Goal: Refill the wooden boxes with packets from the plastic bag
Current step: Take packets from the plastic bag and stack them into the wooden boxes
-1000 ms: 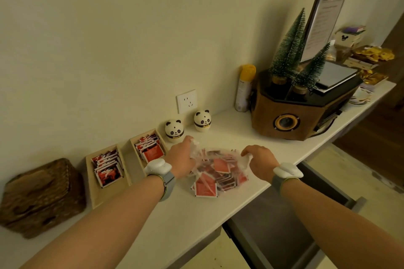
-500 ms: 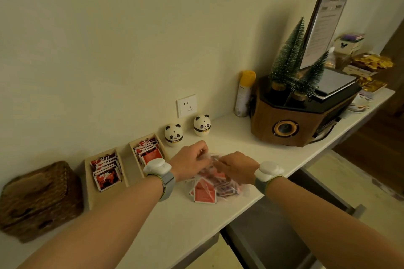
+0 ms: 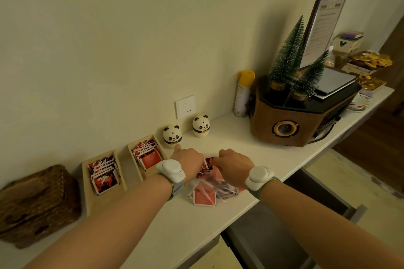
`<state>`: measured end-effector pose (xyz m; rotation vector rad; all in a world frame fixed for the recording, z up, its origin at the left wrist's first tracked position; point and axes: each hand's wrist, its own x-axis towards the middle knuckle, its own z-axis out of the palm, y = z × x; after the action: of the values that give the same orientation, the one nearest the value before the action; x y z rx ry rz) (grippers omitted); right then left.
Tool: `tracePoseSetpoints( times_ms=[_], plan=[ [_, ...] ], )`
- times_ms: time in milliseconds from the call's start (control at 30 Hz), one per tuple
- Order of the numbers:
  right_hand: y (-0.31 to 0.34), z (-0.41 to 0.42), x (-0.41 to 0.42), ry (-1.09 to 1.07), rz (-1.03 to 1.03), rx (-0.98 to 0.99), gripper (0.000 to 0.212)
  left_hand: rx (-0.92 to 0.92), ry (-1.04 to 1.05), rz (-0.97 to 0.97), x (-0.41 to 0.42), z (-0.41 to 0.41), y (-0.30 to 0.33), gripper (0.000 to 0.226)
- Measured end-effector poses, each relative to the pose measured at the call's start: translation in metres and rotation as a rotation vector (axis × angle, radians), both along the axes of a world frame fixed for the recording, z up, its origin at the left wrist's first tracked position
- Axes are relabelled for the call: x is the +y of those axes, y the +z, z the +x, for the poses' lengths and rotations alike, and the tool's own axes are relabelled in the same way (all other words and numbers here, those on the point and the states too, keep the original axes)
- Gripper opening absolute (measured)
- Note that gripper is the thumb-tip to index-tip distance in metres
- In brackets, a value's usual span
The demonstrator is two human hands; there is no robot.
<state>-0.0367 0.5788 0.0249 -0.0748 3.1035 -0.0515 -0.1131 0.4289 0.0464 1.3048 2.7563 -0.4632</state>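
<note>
**On the counter: both hands at the packet bag**

On the white counter (image 3: 229,137), the left hand (image 3: 187,160) and right hand (image 3: 235,165) each close a narrow grip on the far end of the clear plastic bag (image 3: 215,188), which lies between them, full of red packets (image 3: 204,197). Just left stand two wooden boxes: the near box (image 3: 143,155) and the far box (image 3: 98,179), each holding a row of red packets. Two panda figures (image 3: 172,135) sit behind.

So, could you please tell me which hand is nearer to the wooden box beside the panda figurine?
Left. The left hand lies just right of that wooden box; the right hand is farther right, over the plastic bag.
</note>
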Motion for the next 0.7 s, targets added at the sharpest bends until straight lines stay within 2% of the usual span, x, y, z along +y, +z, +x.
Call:
tracePoseSetpoints(
  times_ms=[100, 200, 333, 400, 533, 600, 700],
  plan=[
    [-0.003, -0.004, -0.003, 0.129, 0.018, -0.012, 0.025, -0.002, -0.011, 0.001, -0.004, -0.005, 0.001, 0.015],
    [0.000, -0.004, -0.005, 0.055, 0.025, -0.028, 0.023, -0.049, -0.007, -0.031, -0.007, -0.009, 0.002, 0.039],
    [0.007, -0.006, -0.005, -0.089, 0.075, -0.077, 0.038, -0.114, -0.010, 0.016, -0.012, -0.014, -0.005, 0.037],
    [0.006, -0.008, -0.006, -0.157, 0.099, -0.096, 0.048, -0.117, -0.016, 0.033, -0.016, -0.017, -0.011, 0.053],
    [0.011, -0.010, -0.012, -0.434, 0.037, -0.010, 0.061, -0.099, 0.003, 0.026, -0.021, -0.021, -0.017, 0.098],
    [0.014, -0.011, -0.010, -0.501, 0.129, 0.003, 0.054, -0.101, 0.017, 0.042, -0.021, -0.022, -0.017, 0.111],
    [0.011, -0.011, 0.001, -0.520, 0.200, -0.047, 0.032, -0.150, 0.043, 0.066, -0.022, -0.023, -0.017, 0.115]
  ],
)
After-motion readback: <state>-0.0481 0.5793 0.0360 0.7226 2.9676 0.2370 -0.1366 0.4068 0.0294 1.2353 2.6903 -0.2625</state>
